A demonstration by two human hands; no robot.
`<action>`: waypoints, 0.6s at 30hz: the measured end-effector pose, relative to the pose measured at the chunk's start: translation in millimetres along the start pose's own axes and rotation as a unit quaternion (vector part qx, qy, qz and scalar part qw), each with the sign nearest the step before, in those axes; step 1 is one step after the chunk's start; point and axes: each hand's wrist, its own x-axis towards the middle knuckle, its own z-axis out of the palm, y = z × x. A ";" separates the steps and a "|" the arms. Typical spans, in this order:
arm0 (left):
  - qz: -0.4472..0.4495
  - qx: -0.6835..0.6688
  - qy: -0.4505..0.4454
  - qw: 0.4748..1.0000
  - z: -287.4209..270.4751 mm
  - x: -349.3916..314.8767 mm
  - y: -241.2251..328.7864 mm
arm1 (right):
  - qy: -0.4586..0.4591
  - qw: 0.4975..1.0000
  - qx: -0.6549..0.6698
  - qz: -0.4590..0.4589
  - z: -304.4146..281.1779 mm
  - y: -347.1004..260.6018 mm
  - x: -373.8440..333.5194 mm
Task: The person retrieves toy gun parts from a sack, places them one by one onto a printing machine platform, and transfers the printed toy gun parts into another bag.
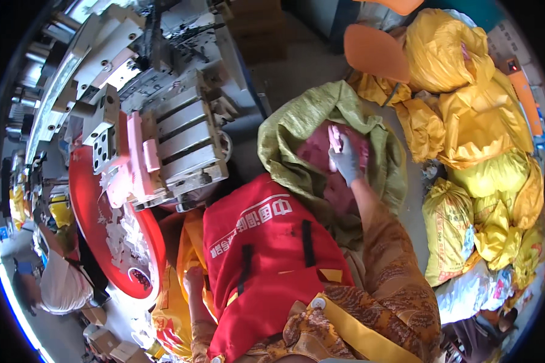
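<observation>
Inside the open green sack (297,127), the gloved right hand (347,160) keeps its grip closed around pale pink pieces (334,138).

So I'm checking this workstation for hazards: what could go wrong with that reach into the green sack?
The gloved right hand is stretched far into the open green woven sack, gripping a pale pink piece; leaning out like that could strain or unbalance the person. The soft rim may fold over the dark red contents. Yellow sacks crowd the floor beside it, a possible trip hazard.
</observation>
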 end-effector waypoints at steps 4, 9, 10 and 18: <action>0.032 0.011 -0.023 0.999 10.8 6.9 2.7 | -0.087 0.921 0.334 0.180 -37.4 11.5 -76.1; 0.050 -0.017 0.014 0.998 0.7 10.6 6.7 | -0.053 0.929 0.193 0.311 -60.2 29.8 -109.7; 0.051 -0.012 0.024 0.998 -1.9 10.4 5.8 | -0.019 0.982 0.054 0.179 -59.5 35.0 -106.9; 0.085 -0.030 0.033 0.995 -3.9 3.7 -13.7 | -0.263 0.805 -0.467 -0.256 -48.7 53.5 -32.2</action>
